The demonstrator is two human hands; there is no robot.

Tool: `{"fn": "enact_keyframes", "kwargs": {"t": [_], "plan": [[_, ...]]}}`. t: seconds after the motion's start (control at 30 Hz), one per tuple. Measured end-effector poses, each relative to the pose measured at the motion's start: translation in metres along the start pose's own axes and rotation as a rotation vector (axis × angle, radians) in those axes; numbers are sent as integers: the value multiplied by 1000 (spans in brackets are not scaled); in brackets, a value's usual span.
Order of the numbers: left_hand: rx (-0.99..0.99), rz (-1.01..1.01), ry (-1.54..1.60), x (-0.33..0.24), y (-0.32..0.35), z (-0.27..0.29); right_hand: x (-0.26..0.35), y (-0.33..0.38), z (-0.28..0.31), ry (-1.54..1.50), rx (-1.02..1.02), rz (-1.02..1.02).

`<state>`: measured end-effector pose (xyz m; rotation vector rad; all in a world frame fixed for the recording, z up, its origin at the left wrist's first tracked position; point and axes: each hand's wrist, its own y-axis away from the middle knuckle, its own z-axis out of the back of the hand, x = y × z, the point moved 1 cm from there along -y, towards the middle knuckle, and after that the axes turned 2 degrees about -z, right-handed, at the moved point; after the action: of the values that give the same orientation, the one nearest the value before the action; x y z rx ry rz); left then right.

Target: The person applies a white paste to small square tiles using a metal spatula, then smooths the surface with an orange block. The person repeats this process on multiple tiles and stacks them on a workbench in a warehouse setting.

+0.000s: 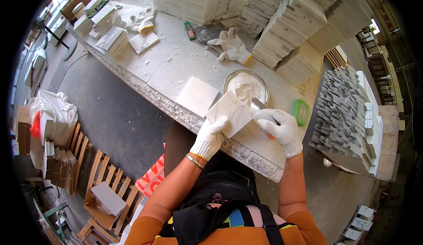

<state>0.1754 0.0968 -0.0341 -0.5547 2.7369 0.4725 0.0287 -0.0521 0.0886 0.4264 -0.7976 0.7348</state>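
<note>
My left hand (209,138), in a white knit glove, grips a square white marble tile (230,114) by its near left corner. The tile is held tilted over the table's front edge. My right hand (282,129), gloved too, is closed around a putty knife (258,104). Its flat metal blade is close to the tile's right corner, and its handle is mostly hidden in my fingers. Just beyond, a round metal bowl (225,86) holds white paste (245,85). Another white tile (197,96) lies flat on the table, left of the held one.
Tall stacks of marble tiles (288,24) stand at the table's back. Loose gloves (232,46), a green box (300,112) and small tile piles (113,41) lie on the stone table (165,68). Many grey pieces (337,112) stand at right; wooden pallets (112,174) are at lower left.
</note>
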Motion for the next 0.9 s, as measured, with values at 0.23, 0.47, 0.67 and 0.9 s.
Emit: {"fn": "enact_keyframes", "kwargs": {"t": [0.23,0.47,0.67,0.9], "plan": [[-4,-17,13,-2,0,-5,0,-1,1,49,9,13],[-3,9,-17,-1,0,-2,0,1,2,-76,15,-74],[-19,-16,-12,4,-2,6,-17,-4,16,-350,-62,-191],[-33,-12,19,2,-1,0,-81,-38,38,-316,-327,-194]]}}
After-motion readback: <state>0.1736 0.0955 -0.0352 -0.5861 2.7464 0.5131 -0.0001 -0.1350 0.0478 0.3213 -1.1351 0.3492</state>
